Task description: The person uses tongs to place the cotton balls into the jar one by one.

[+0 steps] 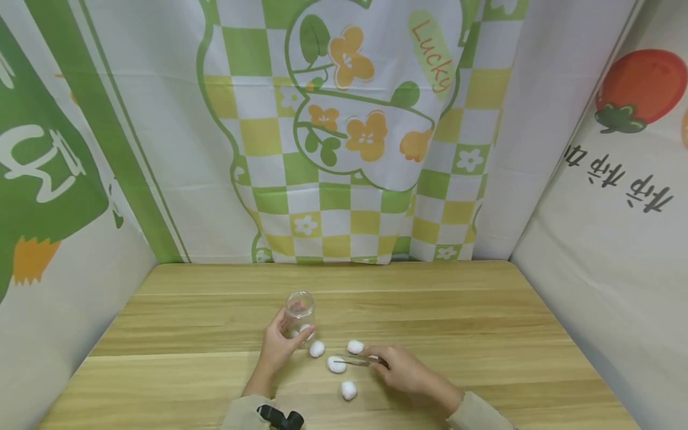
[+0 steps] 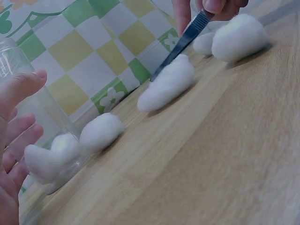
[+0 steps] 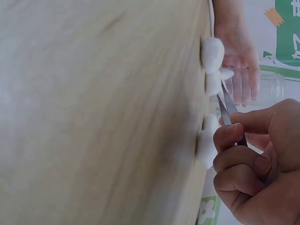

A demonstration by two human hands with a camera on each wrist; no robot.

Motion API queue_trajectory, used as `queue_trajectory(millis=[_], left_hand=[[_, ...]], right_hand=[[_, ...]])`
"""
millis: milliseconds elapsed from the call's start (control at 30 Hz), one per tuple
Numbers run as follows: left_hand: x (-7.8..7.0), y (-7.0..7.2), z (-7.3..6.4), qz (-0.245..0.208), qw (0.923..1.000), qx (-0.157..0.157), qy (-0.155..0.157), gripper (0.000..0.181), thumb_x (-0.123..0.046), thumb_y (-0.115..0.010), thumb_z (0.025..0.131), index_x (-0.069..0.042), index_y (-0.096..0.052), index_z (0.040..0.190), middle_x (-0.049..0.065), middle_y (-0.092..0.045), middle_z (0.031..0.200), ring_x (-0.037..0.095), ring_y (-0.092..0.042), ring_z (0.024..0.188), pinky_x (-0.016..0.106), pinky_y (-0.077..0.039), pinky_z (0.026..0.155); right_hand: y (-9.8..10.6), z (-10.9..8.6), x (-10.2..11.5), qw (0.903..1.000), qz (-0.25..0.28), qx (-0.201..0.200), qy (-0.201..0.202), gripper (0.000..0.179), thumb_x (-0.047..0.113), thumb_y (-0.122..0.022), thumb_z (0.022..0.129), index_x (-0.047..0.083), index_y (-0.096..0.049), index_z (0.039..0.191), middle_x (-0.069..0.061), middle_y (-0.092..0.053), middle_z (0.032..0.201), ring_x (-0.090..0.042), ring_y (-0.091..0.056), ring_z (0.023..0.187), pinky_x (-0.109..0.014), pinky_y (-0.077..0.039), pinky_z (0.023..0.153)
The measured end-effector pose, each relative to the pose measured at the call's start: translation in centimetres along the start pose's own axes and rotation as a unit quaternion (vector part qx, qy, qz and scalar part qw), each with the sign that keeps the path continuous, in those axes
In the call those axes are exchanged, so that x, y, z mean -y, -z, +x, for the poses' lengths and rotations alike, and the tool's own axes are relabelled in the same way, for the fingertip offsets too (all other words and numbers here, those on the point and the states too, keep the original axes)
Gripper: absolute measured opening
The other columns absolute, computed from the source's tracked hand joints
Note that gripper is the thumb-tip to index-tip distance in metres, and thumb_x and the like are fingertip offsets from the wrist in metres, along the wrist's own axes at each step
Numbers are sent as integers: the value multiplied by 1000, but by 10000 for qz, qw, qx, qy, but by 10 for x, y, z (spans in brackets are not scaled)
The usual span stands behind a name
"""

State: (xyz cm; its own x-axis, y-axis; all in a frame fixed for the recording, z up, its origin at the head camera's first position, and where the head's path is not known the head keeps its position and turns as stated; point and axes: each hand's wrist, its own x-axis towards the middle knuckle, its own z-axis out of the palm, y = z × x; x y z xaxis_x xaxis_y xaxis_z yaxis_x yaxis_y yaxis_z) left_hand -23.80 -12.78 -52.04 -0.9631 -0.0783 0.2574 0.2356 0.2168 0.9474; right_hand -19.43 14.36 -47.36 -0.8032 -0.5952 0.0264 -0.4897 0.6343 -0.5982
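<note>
My left hand (image 1: 277, 349) holds a clear glass jar (image 1: 298, 306) upright on the table, thumb and fingers around its side. White cotton balls (image 2: 56, 157) lie at the bottom inside it. Between thumb and fingers, my right hand (image 1: 406, 370) pinches dark metal tweezers (image 1: 361, 359). The tips reach a cotton ball (image 1: 336, 365); in the left wrist view they are at its far side, and whether they grasp it I cannot tell. Another cotton ball (image 1: 317, 349) sits just right of the jar. One more (image 1: 355, 346) is by the right fingertips, and another (image 1: 349, 390) lies nearer the front.
The wooden table (image 1: 457, 310) carries everything. A green and yellow checked curtain (image 1: 344, 227) hangs at its back edge, with printed cloth walls on the left and right (image 1: 607, 251). A black device (image 1: 280, 417) is strapped at the left sleeve.
</note>
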Motion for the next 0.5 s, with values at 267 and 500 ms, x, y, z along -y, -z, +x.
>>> queue_trajectory(millis=[267, 500], left_hand=[[0, 0, -1, 207, 9997, -41, -126, 59, -11, -80, 77, -7, -55, 131, 13, -66, 127, -6, -55, 117, 31, -45, 108], [1, 0, 0, 91, 9999, -74, -51, 59, -10, -80, 76, -8, -56, 130, 12, -66, 127, -11, -53, 112, 21, -44, 105]], right_hand=[[-6, -1, -4, 9999, 120, 3, -75, 28, 7, -60, 92, 5, -65, 120, 9, -44, 64, 5, -33, 55, -13, -34, 50], [-10, 0, -4, 9992, 353, 40, -198, 26, 8, -60, 91, 5, -66, 117, 8, -48, 68, 4, -35, 58, -13, -34, 52]])
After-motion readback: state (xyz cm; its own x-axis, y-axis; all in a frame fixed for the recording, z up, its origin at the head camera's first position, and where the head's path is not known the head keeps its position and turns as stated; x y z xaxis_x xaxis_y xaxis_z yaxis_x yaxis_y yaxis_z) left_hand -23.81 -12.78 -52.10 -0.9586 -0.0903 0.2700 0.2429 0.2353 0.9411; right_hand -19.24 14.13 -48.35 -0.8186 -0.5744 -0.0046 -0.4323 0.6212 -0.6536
